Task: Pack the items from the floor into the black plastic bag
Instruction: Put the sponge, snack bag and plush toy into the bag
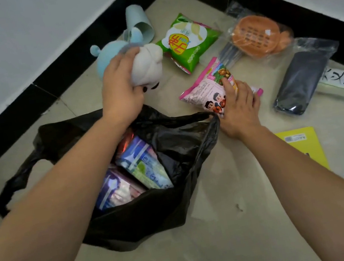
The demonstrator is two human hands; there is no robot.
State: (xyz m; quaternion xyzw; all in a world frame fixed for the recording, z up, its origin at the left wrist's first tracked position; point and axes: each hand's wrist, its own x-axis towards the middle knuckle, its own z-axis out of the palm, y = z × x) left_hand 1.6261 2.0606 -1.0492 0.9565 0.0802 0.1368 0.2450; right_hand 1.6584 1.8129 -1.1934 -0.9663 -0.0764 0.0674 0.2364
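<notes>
The left hand [120, 86] has its fingers curled round a plush toy [150, 65], white and pale blue, and holds it just beyond the far rim of the black plastic bag [150, 219]. The right hand [239, 107] grips a pink snack packet [203, 92] lying on the floor beside the bag's right handle, with the thumb over the printed face.

The toy looks soft and light, so a grip round its body should be enough. The packet is probably light, puffed and a little slippery. I would take it by the edge seam and not squeeze the middle.

The bag lies open with flat packets [142, 165] inside. Further away lie a green crisp bag [187, 42], an orange item in clear wrap [257, 34], a dark wrapped bundle [298, 85] and a yellow booklet [305, 148].
</notes>
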